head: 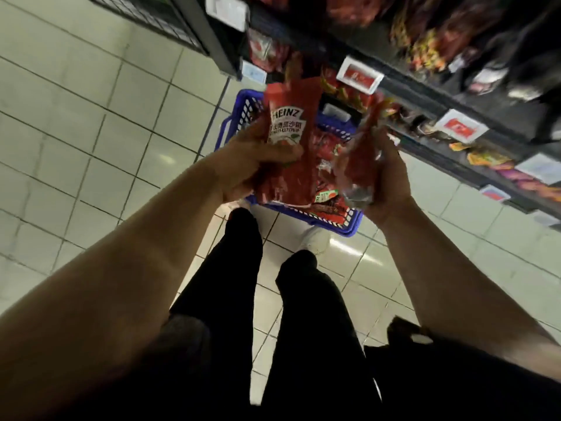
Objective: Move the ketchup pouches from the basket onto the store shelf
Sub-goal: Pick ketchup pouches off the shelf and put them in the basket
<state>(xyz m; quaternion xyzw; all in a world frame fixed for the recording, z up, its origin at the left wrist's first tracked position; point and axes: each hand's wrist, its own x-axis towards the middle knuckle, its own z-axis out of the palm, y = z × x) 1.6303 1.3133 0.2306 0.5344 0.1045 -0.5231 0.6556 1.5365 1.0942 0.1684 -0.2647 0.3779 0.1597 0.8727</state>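
Shop aisle, stocked shelves [425,95], price tags [359,75], probably a supermarket

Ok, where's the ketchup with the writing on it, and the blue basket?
Ketchup pouch [288,129], head view, on its front label.
Blue basket [353,221], head view, on its near right rim.

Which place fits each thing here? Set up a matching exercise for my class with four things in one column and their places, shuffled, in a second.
Things:
1. Heinz pouch
2. blurred pouch
3. basket
4. price tags

Places:
A. on the tiled floor, beside the shelf
B. in the left hand
C. on the shelf edge
D. in the right hand

Pairs: 1-B, 2-D, 3-A, 4-C
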